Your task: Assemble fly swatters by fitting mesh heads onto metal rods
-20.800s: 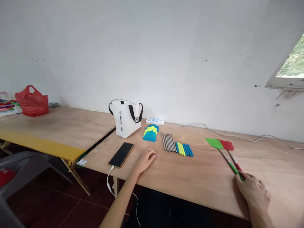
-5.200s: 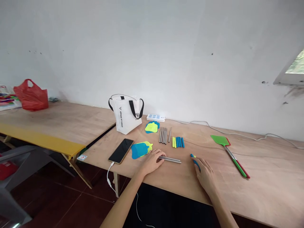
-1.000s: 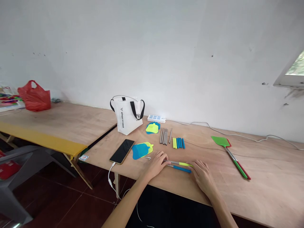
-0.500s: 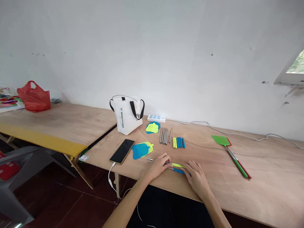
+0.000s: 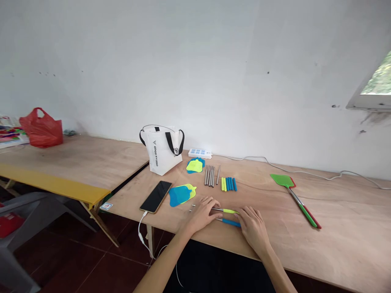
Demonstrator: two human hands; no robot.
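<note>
Two fly swatter handles lie side by side near the table's front edge, one with a yellow grip (image 5: 230, 211) and one with a blue grip (image 5: 231, 222). My left hand (image 5: 202, 214) is closed over their thin metal rods, whose tips poke out on its left side. My right hand (image 5: 253, 224) rests at the right ends of both grips, fingers together and thumb by the blue one. Behind my hands lie several bare metal tubes (image 5: 209, 176) and a row of loose yellow and blue grips (image 5: 229, 184). Blue and yellow swatter heads (image 5: 180, 195) overlap to the left.
A phone (image 5: 156, 196) with a white cable lies at the left edge. Further back are a white bag (image 5: 161, 150), a power strip (image 5: 200, 153) and more swatter heads (image 5: 194, 165). Green and red fly swatters (image 5: 301, 202) lie right. A red bag (image 5: 42, 129) sits on another table.
The handles have shifted slightly right under my left hand, with less rod showing on its left. More of the blue grip's right end shows beside my right thumb. The view has turned slightly.
</note>
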